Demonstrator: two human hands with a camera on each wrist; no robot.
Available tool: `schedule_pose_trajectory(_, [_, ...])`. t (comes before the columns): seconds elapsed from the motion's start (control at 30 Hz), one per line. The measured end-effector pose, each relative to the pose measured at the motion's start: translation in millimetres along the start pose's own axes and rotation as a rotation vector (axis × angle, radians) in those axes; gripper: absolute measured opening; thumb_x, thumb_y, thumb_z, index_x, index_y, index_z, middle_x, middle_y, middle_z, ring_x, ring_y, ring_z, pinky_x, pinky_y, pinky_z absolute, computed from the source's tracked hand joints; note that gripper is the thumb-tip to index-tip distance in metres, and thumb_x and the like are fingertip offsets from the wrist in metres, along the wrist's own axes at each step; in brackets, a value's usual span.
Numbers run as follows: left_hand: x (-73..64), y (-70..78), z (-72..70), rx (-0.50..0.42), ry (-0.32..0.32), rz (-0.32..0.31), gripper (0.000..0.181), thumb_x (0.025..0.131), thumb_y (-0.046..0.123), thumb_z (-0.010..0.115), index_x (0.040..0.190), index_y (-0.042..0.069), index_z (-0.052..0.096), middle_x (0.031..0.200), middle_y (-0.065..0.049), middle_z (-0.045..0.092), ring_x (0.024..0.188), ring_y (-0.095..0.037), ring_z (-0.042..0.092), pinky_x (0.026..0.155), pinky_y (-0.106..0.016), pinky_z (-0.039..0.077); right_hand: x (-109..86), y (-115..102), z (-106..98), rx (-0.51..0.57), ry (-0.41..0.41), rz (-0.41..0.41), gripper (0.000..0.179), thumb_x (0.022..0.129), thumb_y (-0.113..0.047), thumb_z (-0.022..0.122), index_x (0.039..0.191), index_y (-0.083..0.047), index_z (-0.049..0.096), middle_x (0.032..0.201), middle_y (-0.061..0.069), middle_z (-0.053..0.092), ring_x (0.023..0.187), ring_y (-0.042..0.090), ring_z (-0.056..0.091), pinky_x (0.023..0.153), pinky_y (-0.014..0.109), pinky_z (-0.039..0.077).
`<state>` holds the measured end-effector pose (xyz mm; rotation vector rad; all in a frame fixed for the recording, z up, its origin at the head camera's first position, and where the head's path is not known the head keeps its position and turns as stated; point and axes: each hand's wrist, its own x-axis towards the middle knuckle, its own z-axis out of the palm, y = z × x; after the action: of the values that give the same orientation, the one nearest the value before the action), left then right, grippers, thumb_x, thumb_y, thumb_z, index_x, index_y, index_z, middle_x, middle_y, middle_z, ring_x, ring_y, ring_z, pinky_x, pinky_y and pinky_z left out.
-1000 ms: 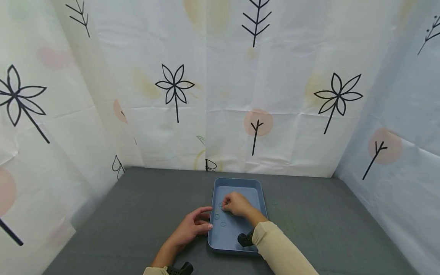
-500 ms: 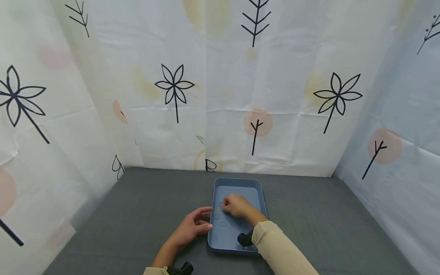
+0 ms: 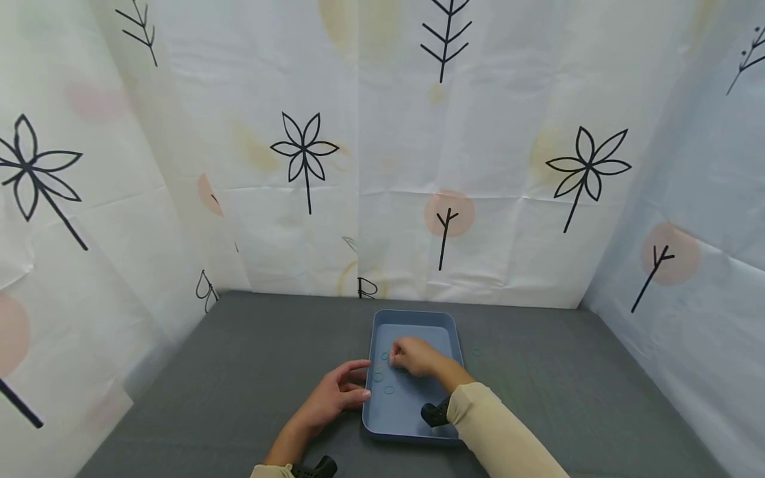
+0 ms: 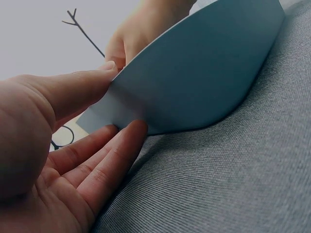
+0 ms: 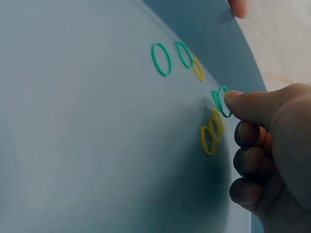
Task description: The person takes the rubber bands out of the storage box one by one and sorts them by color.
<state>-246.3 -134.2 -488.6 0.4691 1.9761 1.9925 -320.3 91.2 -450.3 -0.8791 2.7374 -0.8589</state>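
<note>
A blue rectangular tray [image 3: 412, 415] lies on the table. Over its left half, my right hand [image 3: 415, 356] pinches a green rubber band [image 5: 224, 102] between thumb and index finger, the other fingers curled. Just behind it in the right wrist view is another green band [image 5: 215, 99], with several yellow rubber bands [image 5: 208, 141] below. Two more green bands [image 5: 161, 59] and a yellow one [image 5: 198, 69] lie near the tray's side. My left hand [image 3: 335, 395] rests against the tray's left wall, fingers extended; its thumb [image 4: 92, 87] is at the rim.
Dark grey cloth [image 3: 269, 345] covers the table around the tray. A faint green band [image 3: 476, 351] lies on the cloth to the right of the tray. White patterned sheets [image 3: 382, 166] stand behind and at both sides.
My right hand and forearm have shifted slightly to the right over the tray. The left hand and tray keep their place.
</note>
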Motion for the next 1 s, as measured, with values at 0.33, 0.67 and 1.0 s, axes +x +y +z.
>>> schedule_pose_trajectory(0.33, [0.7,-1.3,0.2,0.035,0.018,0.000,0.058,0.091,0.007,0.068,0.143,0.000,0.042,0.128,-0.027,0.052,0.100,-0.026,0.062,0.080,-0.042,0.055,-12.2,4,-19,0.053,0.059,0.011,0.011,0.096,-0.005,0.059,0.085,-0.005,0.059,0.074,-0.002,0.051,0.064,0.011,0.044,0.057,0.028,0.039])
schedule_pose_trajectory(0.67, [0.9,-0.7,0.4,0.048,0.028,-0.016,0.059,0.090,0.009,0.069,0.142,0.001,0.044,0.126,-0.023,0.053,0.100,-0.027,0.062,0.080,-0.042,0.055,-27.8,20,-37,0.043,0.116,0.023,0.009,0.098,-0.008,0.056,0.089,-0.008,0.058,0.073,-0.002,0.050,0.061,0.013,0.043,0.056,0.029,0.038])
schedule_pose_trajectory(1.0, [1.0,-0.8,0.3,0.045,0.033,-0.020,0.059,0.090,0.009,0.070,0.142,0.001,0.044,0.126,-0.023,0.054,0.100,-0.026,0.062,0.080,-0.042,0.055,-39.3,37,-54,0.000,0.179,0.066,0.009,0.097,-0.007,0.058,0.088,-0.009,0.058,0.074,-0.002,0.051,0.063,0.014,0.044,0.058,0.030,0.039])
